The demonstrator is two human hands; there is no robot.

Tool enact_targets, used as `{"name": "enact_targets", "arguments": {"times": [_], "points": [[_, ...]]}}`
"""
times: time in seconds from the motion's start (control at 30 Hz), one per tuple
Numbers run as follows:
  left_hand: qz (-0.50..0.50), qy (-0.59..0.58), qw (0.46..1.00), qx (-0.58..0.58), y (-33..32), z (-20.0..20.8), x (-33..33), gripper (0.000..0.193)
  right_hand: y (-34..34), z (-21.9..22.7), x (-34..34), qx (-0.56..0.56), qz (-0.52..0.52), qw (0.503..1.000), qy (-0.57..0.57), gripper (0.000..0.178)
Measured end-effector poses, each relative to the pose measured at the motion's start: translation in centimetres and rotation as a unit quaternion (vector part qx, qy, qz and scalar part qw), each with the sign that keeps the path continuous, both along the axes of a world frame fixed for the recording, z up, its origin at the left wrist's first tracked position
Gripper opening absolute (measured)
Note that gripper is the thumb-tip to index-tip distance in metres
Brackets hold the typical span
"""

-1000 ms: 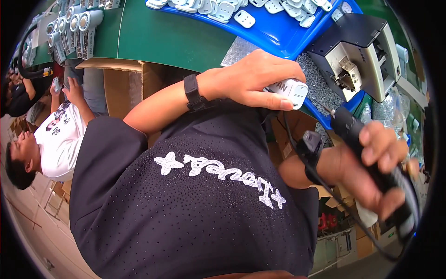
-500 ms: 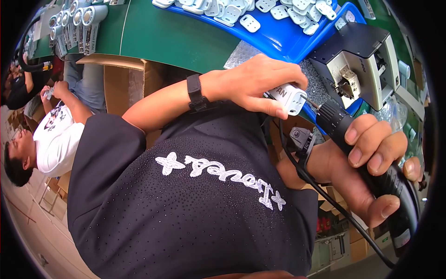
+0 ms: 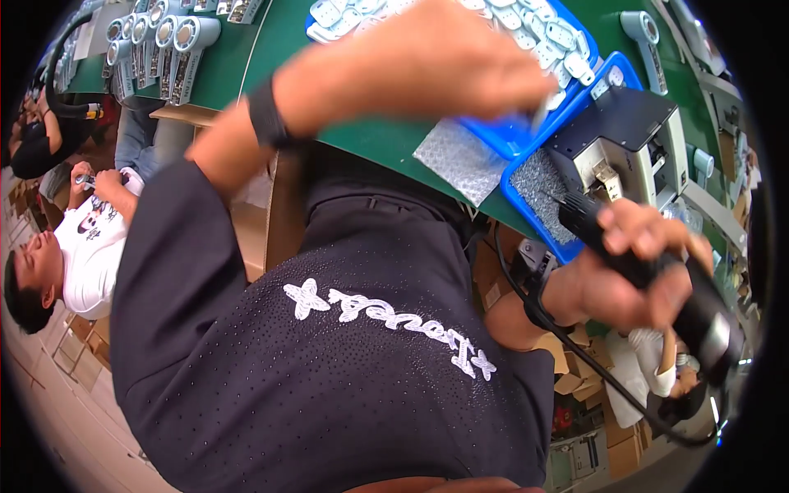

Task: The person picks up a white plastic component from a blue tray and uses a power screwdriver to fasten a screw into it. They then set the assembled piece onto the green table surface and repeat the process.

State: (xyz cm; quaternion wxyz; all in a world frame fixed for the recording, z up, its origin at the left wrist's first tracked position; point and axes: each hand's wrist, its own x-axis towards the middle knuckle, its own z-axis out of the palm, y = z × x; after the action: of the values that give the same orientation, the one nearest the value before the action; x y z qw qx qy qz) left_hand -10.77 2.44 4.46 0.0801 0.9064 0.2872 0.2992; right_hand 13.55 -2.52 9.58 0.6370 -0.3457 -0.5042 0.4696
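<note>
My right hand (image 3: 645,263) is wrapped round a black electric screwdriver (image 3: 588,223), its bit pointing up and left over a small blue box of screws (image 3: 544,197). A black cable runs down from the tool. My left hand (image 3: 468,70) is smeared by motion above a blue tray (image 3: 509,146) heaped with pale flat pieces (image 3: 563,34). Something pale shows at its fingertips, too blurred to name, and I cannot tell whether the hand grips it. Just right of the screw box stands a black-topped screw feeder (image 3: 620,123).
Bubble wrap (image 3: 464,160) lies at the green table's (image 3: 378,144) near edge. Several pale handheld fans (image 3: 189,49) lie at far left, another fan (image 3: 645,45) at far right. A person in white (image 3: 90,255) sits on the left; another person (image 3: 649,378) is at lower right.
My left hand has moved up from the screwdriver bit to over the tray. The white housing it held is no longer plainly visible. The screwdriver stays in my right hand; the view has shifted.
</note>
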Motion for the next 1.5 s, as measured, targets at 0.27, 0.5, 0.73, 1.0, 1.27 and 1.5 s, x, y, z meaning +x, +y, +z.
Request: {"name": "enact_targets", "arguments": {"times": [0.27, 0.5, 0.73, 1.0, 1.27, 1.5], "points": [[0.158, 0.296, 0.936, 0.101, 22.6, -5.9, -6.6, 0.016, 3.8, -7.5, -6.7, -0.015, 0.104, 0.781, -0.616, 0.054], [0.286, -0.056, 0.943, 0.160, 12.3, -4.3, -7.4, 0.036, 3.7, -10.0, -7.7, -0.039, 0.107, 0.735, -0.669, 0.051], [0.744, 0.117, 0.648, 0.112, -5.2, -8.4, -14.3, 0.042, 3.8, -8.3, -6.1, -0.079, 0.105, 0.777, -0.616, 0.046], [0.521, -0.084, 0.842, 0.112, -8.2, -4.4, -13.7, 0.049, 1.3, -3.5, -2.5, -0.262, 0.166, 0.912, -0.269, 0.049], [0.076, -0.489, 0.832, -0.252, -10.1, -4.1, 1.7, 0.073, -2.9, -0.3, -0.7, -0.331, 0.183, 0.923, -0.075, 0.055], [-0.011, -0.309, 0.923, -0.229, -8.4, -4.7, 6.4, 0.072, -4.8, -3.3, -1.1, -0.253, 0.073, 0.960, -0.099, 0.051]]}}
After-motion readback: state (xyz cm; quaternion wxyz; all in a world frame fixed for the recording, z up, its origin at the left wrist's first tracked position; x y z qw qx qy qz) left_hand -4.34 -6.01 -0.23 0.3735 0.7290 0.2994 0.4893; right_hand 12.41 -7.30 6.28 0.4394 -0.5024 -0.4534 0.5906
